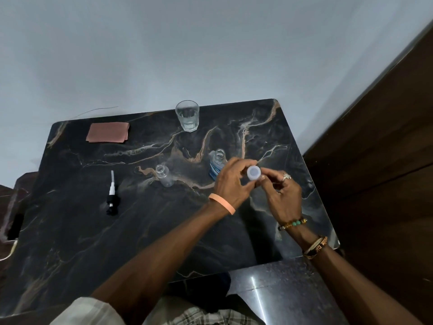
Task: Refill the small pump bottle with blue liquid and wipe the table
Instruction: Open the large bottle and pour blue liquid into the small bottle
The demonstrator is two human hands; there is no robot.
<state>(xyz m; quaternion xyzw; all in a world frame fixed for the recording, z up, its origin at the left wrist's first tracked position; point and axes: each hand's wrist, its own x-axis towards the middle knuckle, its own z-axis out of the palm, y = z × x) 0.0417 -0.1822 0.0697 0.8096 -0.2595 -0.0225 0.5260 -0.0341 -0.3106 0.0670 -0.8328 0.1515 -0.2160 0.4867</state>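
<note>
Far left on the bench [70,231]: folded pink cloth [107,132], untouched. Nearer us, the pump head [112,195] lies flat, its tube pointing far. We mark the small pump bottle [164,176] upright, mouth open, left of both hands. A glass [187,116] stands at the far edge. The blue liquid bottle [217,165] is uncapped and upright, just beyond the left hand [232,184], partly hidden by it. Both hands grasp one pale cap [253,171]: left fingers curl round it, the right hand [281,195] pinches it. We judge pouring comes next: the blue bottle is nearest the left hand, the target further left.
</note>
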